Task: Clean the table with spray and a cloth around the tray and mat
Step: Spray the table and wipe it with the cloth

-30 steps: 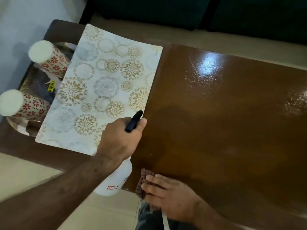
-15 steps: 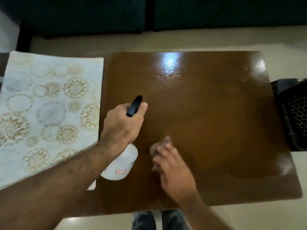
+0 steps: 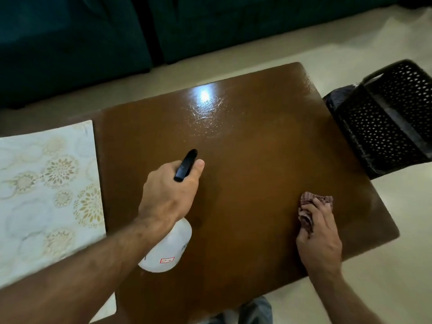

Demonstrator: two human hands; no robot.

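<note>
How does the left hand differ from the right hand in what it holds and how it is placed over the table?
The left hand grips a white spray bottle with a black nozzle; the right hand grips a crumpled reddish cloth. The left hand is above the middle of the brown table, beside the patterned mat; the right hand is low, near the table's right edge. Both are curled around a cleaning tool.

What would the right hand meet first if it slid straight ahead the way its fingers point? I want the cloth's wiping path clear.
Nothing, it seems: ahead of the right hand and its cloth lies only bare table up to the far edge. The black perforated basket sits off to the right, probably outside that line.
</note>
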